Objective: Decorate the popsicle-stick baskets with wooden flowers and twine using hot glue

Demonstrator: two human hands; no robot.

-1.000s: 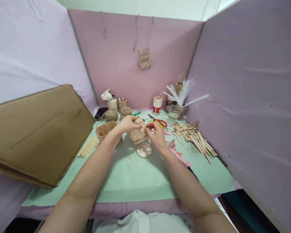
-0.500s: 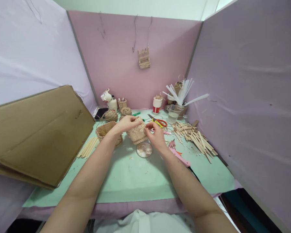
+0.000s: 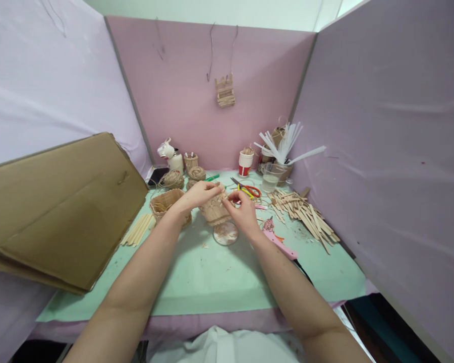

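My left hand grips the top edge of a small basket made of pale wooden pieces, holding it tilted above the table. Thumb and finger of my right hand are pinched together against the basket's right side; whatever they hold is too small to make out. Just below the basket lies a round marbled coaster. A second woven-looking basket stands to the left, partly hidden behind my left wrist. To the right of my right hand rests a pink glue gun with a black cord.
Wooden sticks lie heaped on the right, with scissors and a plastic cup behind. Bundled sticks and a large cardboard sheet are on the left. Twine balls and a red-and-white cup stand at the back.
My right fingertips have moved slightly left onto the basket's side. The basket has shifted a little and turned slightly in my left hand.
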